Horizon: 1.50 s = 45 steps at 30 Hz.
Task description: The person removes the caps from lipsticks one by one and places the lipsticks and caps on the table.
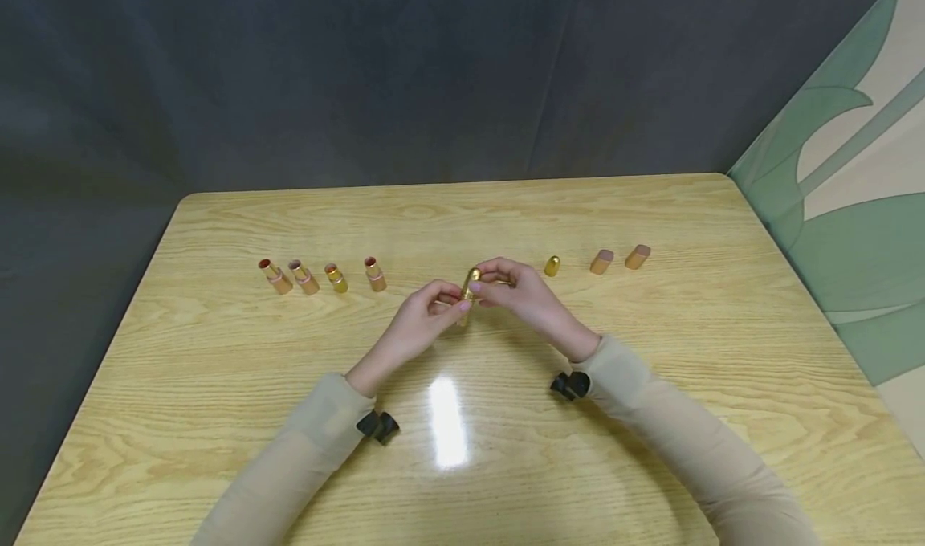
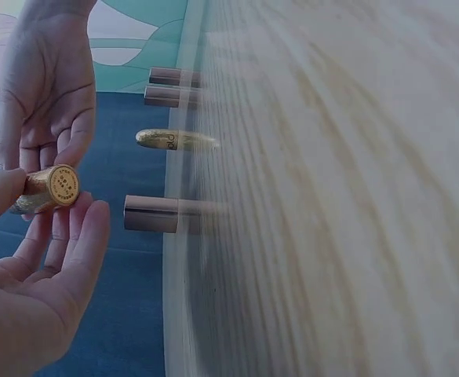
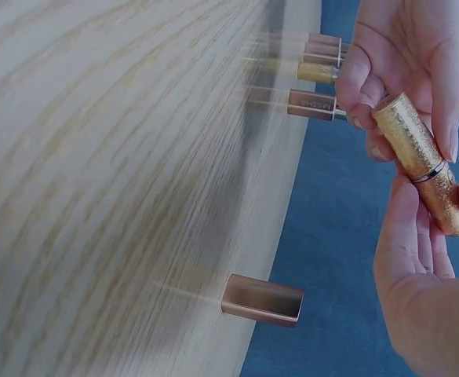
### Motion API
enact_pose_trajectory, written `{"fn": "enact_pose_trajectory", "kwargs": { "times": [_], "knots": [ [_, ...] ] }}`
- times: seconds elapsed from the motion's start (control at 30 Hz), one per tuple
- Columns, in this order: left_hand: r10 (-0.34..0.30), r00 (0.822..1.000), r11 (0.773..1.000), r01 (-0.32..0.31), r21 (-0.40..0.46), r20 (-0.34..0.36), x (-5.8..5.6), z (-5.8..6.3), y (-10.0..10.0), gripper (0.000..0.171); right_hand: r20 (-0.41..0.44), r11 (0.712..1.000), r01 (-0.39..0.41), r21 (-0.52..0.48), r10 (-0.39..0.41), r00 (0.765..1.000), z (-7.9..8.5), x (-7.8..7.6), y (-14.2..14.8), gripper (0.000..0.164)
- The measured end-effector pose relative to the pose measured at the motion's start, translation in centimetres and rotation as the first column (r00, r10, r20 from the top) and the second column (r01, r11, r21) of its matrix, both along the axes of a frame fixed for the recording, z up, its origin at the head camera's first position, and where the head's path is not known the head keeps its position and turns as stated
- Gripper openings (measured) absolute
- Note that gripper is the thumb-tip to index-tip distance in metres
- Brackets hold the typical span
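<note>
Both hands meet over the middle of the table around a gold lipstick tube (image 1: 470, 282) with a textured surface. My left hand (image 1: 424, 316) pinches its flat-ended base between thumb and fingers. At the other end, my right hand (image 1: 526, 295) pinches the rounded cap. A thin silver band circles the tube (image 3: 408, 135) where cap and base meet, with no visible gap. In the left wrist view the flat end with small print faces the camera. A rounded gold cap (image 1: 552, 266) stands to the right of the hands.
Several uncapped lipsticks stand in a row at left, including a gold one (image 1: 336, 278) and a rose-gold one (image 1: 375, 274). Two rose-gold caps (image 1: 601, 262) (image 1: 637, 257) stand at right. Another rose-gold cap (image 2: 151, 213) shows nearer in the left wrist view. Dark cloth (image 1: 405, 80) hangs behind the wooden table (image 1: 217, 417).
</note>
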<state>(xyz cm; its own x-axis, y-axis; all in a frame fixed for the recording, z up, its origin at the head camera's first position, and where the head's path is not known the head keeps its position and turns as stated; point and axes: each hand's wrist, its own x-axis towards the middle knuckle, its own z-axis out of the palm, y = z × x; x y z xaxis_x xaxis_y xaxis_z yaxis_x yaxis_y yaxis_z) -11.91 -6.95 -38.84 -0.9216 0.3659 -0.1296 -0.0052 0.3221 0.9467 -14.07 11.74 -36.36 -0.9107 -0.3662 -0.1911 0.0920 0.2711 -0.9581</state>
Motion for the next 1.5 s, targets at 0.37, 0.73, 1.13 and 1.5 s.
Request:
{"fn": "enact_pose_trajectory", "kwargs": {
  "times": [0.37, 0.73, 1.13, 1.5],
  "knots": [
    [0.032, 0.999, 0.999, -0.032, 0.017, 0.010, 0.04, 0.12, -0.02, 0.032, 0.001, 1.000, -0.023, -0.021, 0.023, 1.000, 0.03, 0.07, 0.00, 0.030],
    [0.052, 0.998, 0.998, -0.052, 0.020, -0.017, -0.07, 0.23, -0.05, 0.028, 0.021, 1.000, -0.021, -0.013, 0.021, 1.000, 0.04, 0.01, -0.06, 0.030],
    [0.087, 0.996, 0.996, -0.087, 0.023, -0.008, -0.10, 0.31, -0.20, 0.029, 0.053, 0.997, -0.025, -0.072, 0.029, 0.998, 0.08, -0.04, -0.23, 0.030],
    [0.082, 0.996, 0.996, -0.083, 0.019, 0.017, -0.22, 0.50, -0.10, 0.033, 0.079, 0.994, -0.007, -0.105, 0.016, 0.997, 0.41, -0.04, -0.13, 0.030]
  ]
}}
